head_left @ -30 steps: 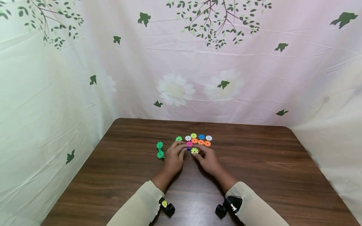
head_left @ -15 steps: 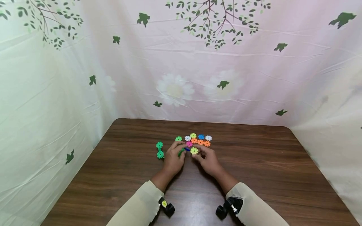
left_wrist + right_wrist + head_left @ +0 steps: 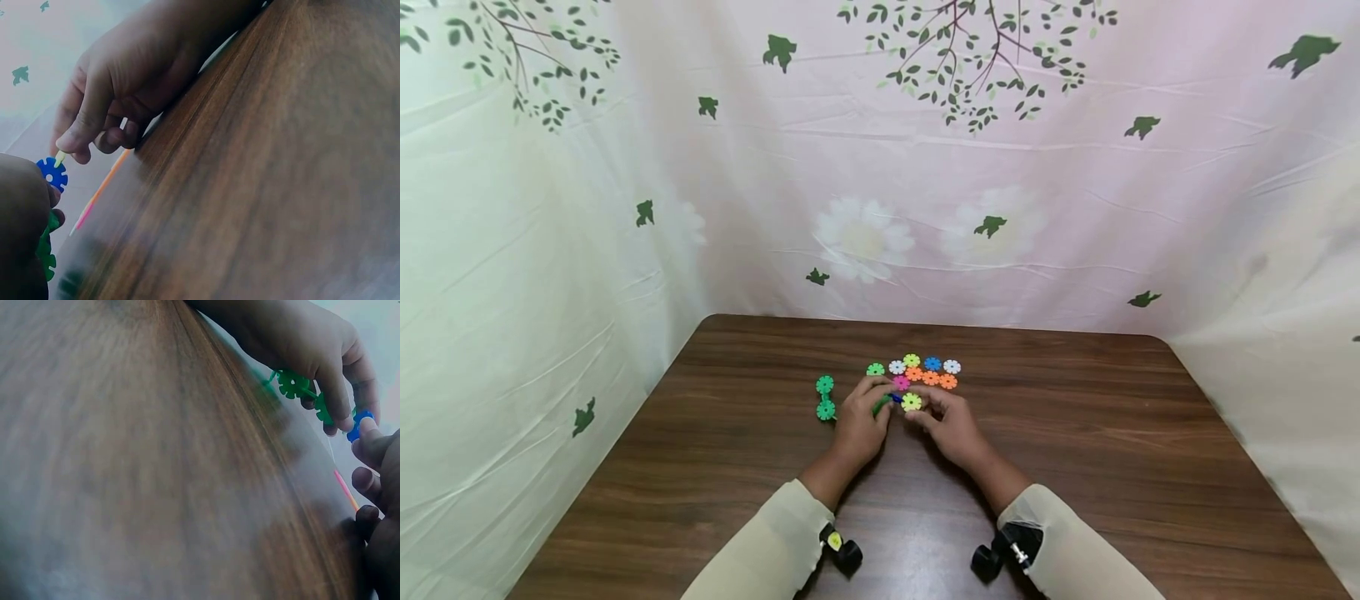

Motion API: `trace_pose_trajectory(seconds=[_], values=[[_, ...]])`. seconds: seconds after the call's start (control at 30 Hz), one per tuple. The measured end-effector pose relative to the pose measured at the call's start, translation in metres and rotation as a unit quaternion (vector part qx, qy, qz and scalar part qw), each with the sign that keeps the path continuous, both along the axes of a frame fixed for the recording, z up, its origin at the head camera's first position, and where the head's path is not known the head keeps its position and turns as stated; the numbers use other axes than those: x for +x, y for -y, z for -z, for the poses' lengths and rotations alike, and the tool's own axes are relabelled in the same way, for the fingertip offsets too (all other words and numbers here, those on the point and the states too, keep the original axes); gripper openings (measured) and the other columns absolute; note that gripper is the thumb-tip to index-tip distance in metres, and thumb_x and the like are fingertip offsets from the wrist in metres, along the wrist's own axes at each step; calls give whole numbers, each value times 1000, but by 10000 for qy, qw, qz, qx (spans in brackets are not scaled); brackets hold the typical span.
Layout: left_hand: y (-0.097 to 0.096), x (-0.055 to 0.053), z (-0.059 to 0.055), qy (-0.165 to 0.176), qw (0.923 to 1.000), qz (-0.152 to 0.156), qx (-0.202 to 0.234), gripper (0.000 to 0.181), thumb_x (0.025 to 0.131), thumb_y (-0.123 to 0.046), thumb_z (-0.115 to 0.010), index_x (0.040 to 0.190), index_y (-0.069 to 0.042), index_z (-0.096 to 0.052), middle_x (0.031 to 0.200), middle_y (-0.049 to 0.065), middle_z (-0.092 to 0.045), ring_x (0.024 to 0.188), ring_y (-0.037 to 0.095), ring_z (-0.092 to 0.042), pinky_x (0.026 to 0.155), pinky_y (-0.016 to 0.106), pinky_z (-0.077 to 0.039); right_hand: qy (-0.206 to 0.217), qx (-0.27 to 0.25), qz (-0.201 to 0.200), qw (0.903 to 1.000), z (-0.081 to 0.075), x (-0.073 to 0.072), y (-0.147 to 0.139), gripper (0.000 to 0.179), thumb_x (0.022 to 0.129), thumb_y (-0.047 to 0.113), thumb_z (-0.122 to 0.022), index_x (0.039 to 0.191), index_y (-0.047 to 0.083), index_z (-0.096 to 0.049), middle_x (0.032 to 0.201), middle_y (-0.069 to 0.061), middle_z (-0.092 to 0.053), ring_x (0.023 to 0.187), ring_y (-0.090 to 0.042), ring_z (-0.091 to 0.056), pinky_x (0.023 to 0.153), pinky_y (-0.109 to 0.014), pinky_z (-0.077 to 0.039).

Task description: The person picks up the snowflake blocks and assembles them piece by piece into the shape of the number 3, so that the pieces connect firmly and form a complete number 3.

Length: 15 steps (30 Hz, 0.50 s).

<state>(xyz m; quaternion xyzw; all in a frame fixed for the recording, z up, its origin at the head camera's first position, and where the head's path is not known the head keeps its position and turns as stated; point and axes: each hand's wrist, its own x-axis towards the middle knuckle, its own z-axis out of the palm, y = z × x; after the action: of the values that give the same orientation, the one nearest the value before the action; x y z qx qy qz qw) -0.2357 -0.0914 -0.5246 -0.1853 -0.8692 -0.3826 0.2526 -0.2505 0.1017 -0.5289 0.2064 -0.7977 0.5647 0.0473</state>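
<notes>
My left hand [image 3: 859, 423] pinches a blue notched plastic disc [image 3: 57, 179]. Green notched discs [image 3: 291, 389] hang from the same chain, partly hidden under the palm. Between the thumb and fingers of my right hand [image 3: 957, 427] is a yellow-green notched disc [image 3: 912, 402]. In the left wrist view its edge meets the blue disc's rim; how deep it sits in a slot is too small to tell. Both hands are close together, just in front of a pink disc [image 3: 901, 382].
Behind the hands lie orange discs [image 3: 931, 378], white discs [image 3: 952, 367], a blue disc [image 3: 932, 364], a yellow disc [image 3: 912, 360] and a light green disc [image 3: 875, 369]. Joined green discs [image 3: 826, 409] stand left of the left hand. A printed curtain [image 3: 880, 167] surrounds the brown table [image 3: 1075, 467].
The yellow-green disc has shifted slightly left, closer to the blue disc. More of the blue and green pieces shows between the hands than a second ago.
</notes>
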Motion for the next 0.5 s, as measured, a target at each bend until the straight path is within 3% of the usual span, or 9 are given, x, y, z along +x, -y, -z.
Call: trace_pose_trajectory(seconds=[0.27, 0.5], values=[[-1, 0, 0, -111, 9999, -24, -59, 28, 95, 6, -79, 122, 0, -80, 128, 13, -73, 114, 31, -77, 92, 43, -66, 226, -106, 36, 9997, -1, -3, 0, 35, 93, 2, -83, 128, 1, -78, 86, -13, -72, 74, -7, -57, 69, -21, -49], [-4, 0, -2, 2, 10000, -61, -16, 24, 96, 5, -78, 120, -1, -81, 126, 14, -73, 114, 32, -77, 90, 45, -66, 510, -275, 88, 9983, -4, -6, -1, 35, 91, -1, -84, 126, -1, -79, 83, -14, -74, 65, -6, -58, 63, -21, -51]])
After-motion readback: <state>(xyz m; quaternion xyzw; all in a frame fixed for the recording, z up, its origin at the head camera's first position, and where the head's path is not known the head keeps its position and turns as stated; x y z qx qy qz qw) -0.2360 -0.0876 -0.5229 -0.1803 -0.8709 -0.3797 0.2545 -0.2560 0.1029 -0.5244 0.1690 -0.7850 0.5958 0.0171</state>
